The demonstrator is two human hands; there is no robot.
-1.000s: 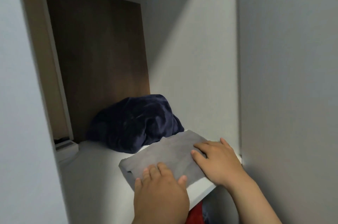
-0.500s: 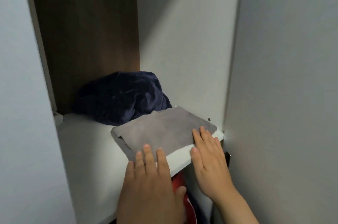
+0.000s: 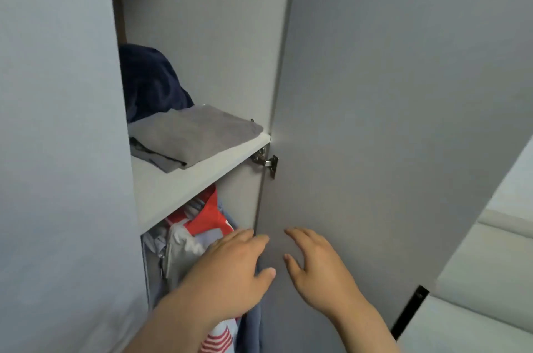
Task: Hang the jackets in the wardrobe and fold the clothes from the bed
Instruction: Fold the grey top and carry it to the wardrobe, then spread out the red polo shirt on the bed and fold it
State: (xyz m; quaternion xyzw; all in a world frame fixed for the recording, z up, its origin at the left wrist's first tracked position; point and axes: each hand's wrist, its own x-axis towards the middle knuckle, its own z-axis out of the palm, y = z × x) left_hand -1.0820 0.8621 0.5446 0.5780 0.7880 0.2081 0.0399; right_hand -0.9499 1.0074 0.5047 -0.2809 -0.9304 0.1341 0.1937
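One white shelf inside the wardrobe, level, its front edge running from near left to far right. Two items lie directly on it. Item one: a grey garment, folded flat into a rectangle, on the right part close to the front edge, with layered folds showing at its near-left corner. Item two: a dark navy garment, bunched and unfolded, at far left, touching the grey garment's far edge. Bare shelf surface shows at near left.

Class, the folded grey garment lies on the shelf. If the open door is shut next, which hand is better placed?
Probably the right hand: it hovers open before the door, nearer its free edge. The left hand is over the hanging clothes, at the hinge side.
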